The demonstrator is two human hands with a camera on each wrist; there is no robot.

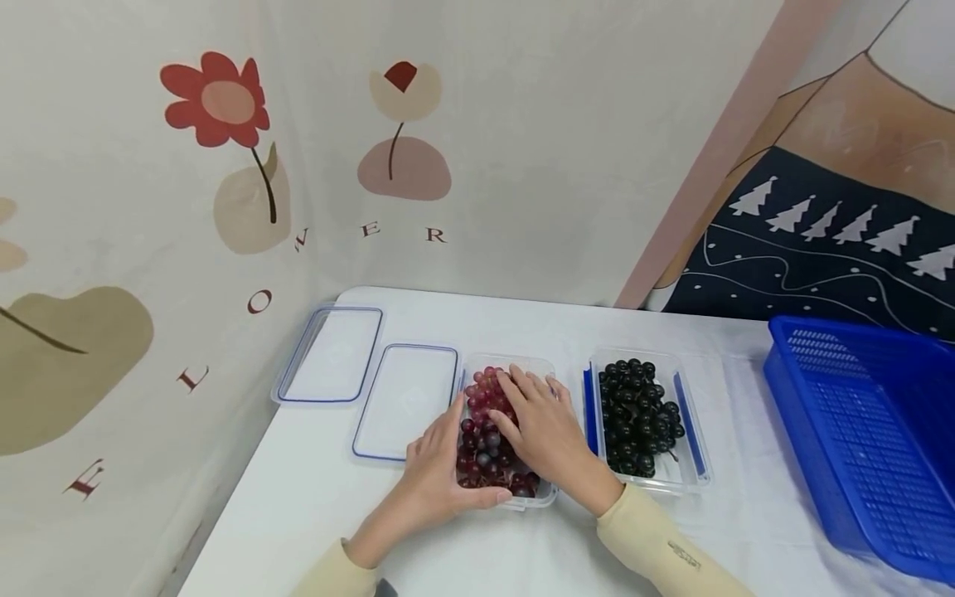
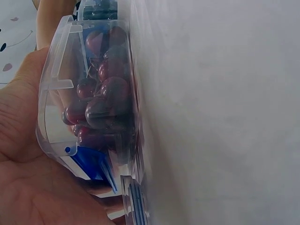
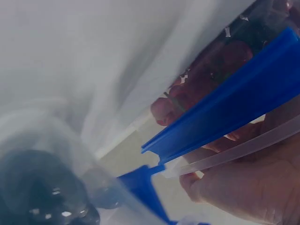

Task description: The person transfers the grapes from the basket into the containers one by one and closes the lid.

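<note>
Two hands, one clear container (image 1: 533, 362) of red grapes (image 1: 477, 452); container sits upright mid-table, lid off.

Left hand (image 1: 436, 485): thumb spread wide from the fingers, round the near-left corner. Fingers run along the left side, thumb across the near end. Left wrist view has the palm up against the clear wall, grapes visible through it and a blue flap hanging at the end.

Right hand (image 1: 548, 427): fingers spread, laid over the grapes from the right side, tips on the paler red ones at the far end. No pinch visible. Right wrist view shows a blue flap hanging out just beside the hand.

Grapes: pale red at the far end, dark red to near-black at the near end.

Right of that, just beside: second clear container (image 1: 675, 361), open, black grapes (image 1: 634, 414) heaped inside, blue flaps on its long sides.

Left: flat clear lid (image 1: 406, 406) with blue seal, just beside the red-grape container. Another blue-edged lid (image 1: 332, 352) beyond it, at the left edge of the table (image 1: 283, 497).

Far right: blue mesh basket (image 1: 806, 431), well apart from the hands. White cloth on table, flower-print wall (image 1: 522, 166) behind. Sleeves (image 1: 656, 531) pale yellow.
</note>
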